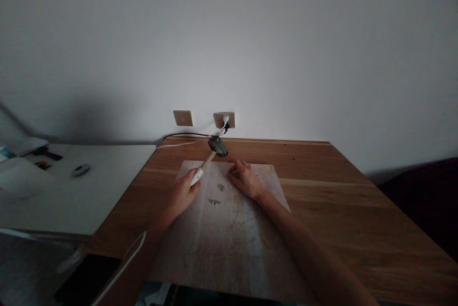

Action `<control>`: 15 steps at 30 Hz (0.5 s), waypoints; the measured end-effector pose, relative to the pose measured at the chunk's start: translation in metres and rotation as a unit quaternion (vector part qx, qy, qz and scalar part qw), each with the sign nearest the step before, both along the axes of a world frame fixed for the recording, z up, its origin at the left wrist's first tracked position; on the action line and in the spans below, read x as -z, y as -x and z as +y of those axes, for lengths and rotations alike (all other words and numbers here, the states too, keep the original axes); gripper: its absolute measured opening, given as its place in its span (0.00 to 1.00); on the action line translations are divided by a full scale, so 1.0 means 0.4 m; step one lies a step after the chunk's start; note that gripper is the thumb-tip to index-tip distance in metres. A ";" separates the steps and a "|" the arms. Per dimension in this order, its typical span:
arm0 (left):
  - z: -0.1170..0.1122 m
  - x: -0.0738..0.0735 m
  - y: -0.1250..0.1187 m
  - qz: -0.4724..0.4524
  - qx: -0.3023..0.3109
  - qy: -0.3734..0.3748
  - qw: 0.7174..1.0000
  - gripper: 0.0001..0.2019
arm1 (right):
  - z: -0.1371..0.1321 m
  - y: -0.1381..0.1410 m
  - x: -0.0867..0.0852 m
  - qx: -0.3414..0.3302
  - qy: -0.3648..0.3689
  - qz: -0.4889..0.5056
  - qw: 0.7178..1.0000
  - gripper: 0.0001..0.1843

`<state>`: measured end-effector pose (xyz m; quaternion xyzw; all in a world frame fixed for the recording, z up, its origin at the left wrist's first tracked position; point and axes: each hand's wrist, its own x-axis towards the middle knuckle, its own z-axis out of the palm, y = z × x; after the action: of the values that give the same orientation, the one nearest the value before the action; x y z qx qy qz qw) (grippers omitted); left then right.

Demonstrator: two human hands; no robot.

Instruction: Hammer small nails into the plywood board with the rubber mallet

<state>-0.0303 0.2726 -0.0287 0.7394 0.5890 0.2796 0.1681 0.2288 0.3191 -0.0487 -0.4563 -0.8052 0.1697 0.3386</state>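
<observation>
My left hand (185,191) is wrapped around the white-gripped handle of a mallet (217,146) with a dark head. The mallet's head is raised above the far edge of a worn, whitish board (214,248). On the far part of that board rests my right hand (244,178), its fingers curled with thumb and index close together. Whatever those fingers may hold is too small to make out. Between the two hands lie a small pile of metal pieces (221,187) and, nearer to me, several thin shiny metal pieces (215,202), perhaps nails.
The board lies on a wooden table (322,210) against a white wall. Plugs sit in a wall socket (229,121), beside a second wall plate (182,118); cables run along the table's back edge. At left, a white table (118,172) bears a mouse (80,170) and papers.
</observation>
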 end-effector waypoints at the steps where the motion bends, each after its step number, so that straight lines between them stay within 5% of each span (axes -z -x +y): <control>1: 0.000 -0.002 0.000 0.005 -0.001 0.002 1.000 0.15 | 0.000 0.000 0.000 0.003 0.001 0.000 1.000 0.21; 15: -0.003 -0.006 -0.001 -0.015 0.044 0.000 0.999 0.13 | 0.007 0.002 0.012 0.006 -0.018 0.010 1.000 0.19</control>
<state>-0.0300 0.2713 -0.0263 0.7602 0.5536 0.2830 0.1886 0.2281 0.3217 -0.0537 -0.4533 -0.8017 0.1581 0.3561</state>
